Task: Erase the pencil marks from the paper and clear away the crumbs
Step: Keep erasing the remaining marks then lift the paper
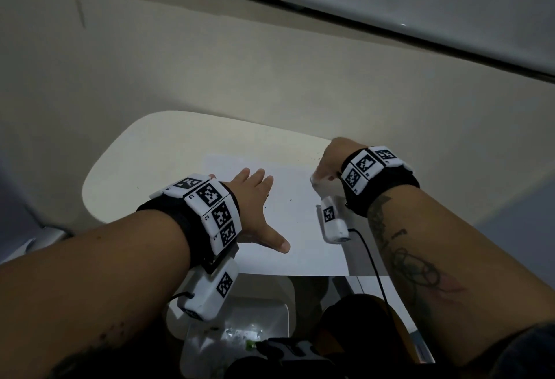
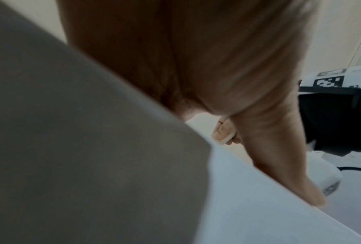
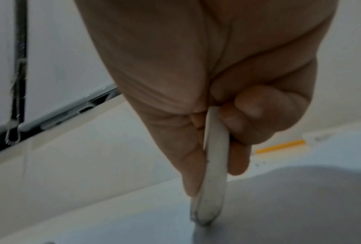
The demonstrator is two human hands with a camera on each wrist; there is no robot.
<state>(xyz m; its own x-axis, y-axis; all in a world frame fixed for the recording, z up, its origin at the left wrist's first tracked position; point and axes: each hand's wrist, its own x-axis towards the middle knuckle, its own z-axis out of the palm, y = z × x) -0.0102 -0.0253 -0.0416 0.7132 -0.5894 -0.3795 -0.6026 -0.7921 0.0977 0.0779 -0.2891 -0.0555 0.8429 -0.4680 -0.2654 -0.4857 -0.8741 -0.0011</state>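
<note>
A white sheet of paper (image 1: 288, 228) lies on a small cream table (image 1: 126, 174). My left hand (image 1: 258, 198) lies flat on the sheet's left part, fingers straight and spread, thumb out to the right. At the sheet's upper right edge my right hand (image 1: 326, 168) pinches a flat white eraser (image 3: 214, 178) between thumb and fingers, its grey-smudged lower tip touching the paper (image 3: 259, 214). A few dark crumbs (image 1: 290, 200) dot the middle of the sheet, and more specks (image 1: 315, 158) lie on the table beyond the right hand.
A yellow pencil (image 3: 279, 146) lies on the table past my right hand. Below the table's near edge stands a white bin (image 1: 240, 327) with a clear liner. A black cable (image 1: 372, 261) runs from the right wrist camera. A wall rises behind the table.
</note>
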